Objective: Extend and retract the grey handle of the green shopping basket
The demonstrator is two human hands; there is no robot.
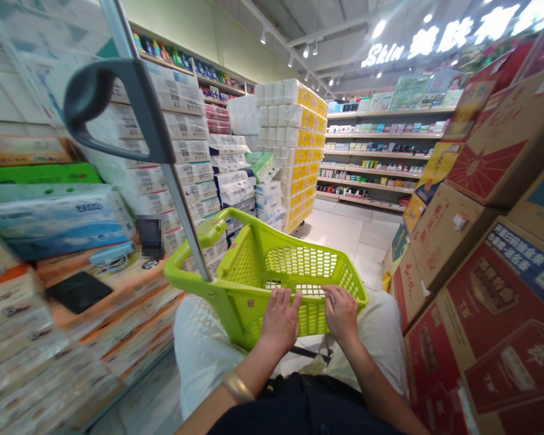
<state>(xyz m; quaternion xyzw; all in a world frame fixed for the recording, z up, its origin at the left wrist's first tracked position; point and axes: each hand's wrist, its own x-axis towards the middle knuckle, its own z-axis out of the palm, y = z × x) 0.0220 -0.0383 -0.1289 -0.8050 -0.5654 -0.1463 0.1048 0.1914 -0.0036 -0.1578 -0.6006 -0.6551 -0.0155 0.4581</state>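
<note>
Left hand [280,320], right hand [342,314]: fingers curled over the green shopping basket [236,266] near rim; level, even grip advisable.

The pull handle [184,211] runs off the top edge. A pixelated patch [150,237] masks a small object, and the fingertips of the right hand [342,314] curl out of sight over the rim of the green basket [236,290]. Goods on the far shelves [376,163] are too small to tell.
</note>
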